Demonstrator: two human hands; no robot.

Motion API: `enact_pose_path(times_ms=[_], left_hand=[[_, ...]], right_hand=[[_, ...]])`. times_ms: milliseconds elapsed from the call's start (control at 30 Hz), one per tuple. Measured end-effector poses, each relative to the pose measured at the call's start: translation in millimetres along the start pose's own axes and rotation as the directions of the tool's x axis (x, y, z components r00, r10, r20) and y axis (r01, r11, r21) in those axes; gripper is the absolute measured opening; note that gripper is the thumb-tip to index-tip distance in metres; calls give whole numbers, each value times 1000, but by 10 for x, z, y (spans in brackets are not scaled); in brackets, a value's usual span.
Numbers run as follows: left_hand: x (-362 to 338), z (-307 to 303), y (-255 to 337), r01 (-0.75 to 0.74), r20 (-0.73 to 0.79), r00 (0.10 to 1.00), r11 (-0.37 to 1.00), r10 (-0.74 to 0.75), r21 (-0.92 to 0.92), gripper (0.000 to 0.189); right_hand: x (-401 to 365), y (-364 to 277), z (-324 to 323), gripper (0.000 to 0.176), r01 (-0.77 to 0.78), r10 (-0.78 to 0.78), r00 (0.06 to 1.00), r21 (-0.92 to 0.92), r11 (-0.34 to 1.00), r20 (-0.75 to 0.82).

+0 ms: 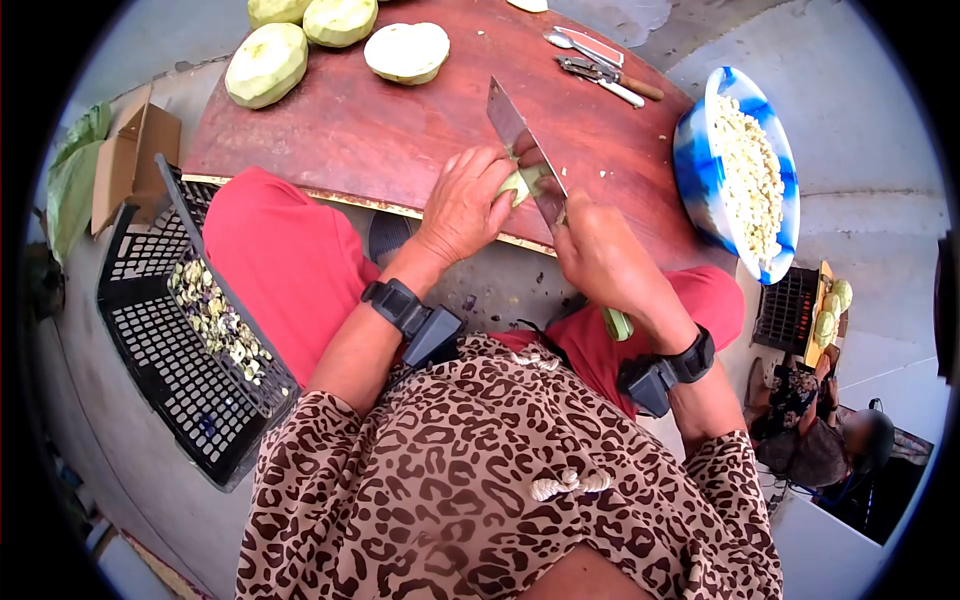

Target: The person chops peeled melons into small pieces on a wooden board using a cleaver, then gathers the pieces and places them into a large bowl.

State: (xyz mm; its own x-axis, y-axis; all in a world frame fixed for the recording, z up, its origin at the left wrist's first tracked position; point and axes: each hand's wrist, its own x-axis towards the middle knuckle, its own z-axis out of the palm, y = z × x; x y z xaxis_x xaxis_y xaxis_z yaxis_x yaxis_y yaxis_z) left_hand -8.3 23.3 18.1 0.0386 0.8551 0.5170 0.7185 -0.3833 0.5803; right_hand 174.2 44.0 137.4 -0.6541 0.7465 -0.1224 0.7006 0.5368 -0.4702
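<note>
At the table's near edge, my left hand (466, 205) is closed around a pale green piece of peeled eggplant (516, 186), its fingers partly covering it. My right hand (612, 250) grips a broad-bladed kitchen knife (512, 130); a green handle end pokes out below the fist. The blade stands upright against the piece, right beside my left fingertips. Farther back on the table sit whole peeled eggplants (266, 66) and a cut half (407, 53) with its white face up. Small pale bits lie near the blade.
A blue-and-white basin (694, 165) of diced pieces stands at the table's right edge. Near it lie a spoon (560, 40), a peeler and knives (600, 80). A black crate (150, 330) with peelings is at left, beside a cardboard box (135, 160). Another person (815, 440) sits far right.
</note>
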Motion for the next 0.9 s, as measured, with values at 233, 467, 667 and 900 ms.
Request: enact_pose_path(times_ms=[233, 467, 667, 900], left_hand=[[10, -4, 13, -3, -27, 1000, 1000, 3, -7, 38], [-31, 5, -17, -13, 0, 1000, 1000, 13, -22, 42], [-56, 4, -2, 27, -29, 999, 999, -28, -29, 46], [-53, 9, -16, -10, -24, 1000, 1000, 10, 8, 41]], right_hand=[[220, 199, 529, 18, -82, 77, 991, -38, 996, -110], [128, 251, 543, 20, -55, 58, 985, 26, 998, -160], [22, 97, 311, 18, -17, 26, 981, 48, 999, -190], [-59, 20, 197, 14, 0, 6, 994, 57, 998, -111]])
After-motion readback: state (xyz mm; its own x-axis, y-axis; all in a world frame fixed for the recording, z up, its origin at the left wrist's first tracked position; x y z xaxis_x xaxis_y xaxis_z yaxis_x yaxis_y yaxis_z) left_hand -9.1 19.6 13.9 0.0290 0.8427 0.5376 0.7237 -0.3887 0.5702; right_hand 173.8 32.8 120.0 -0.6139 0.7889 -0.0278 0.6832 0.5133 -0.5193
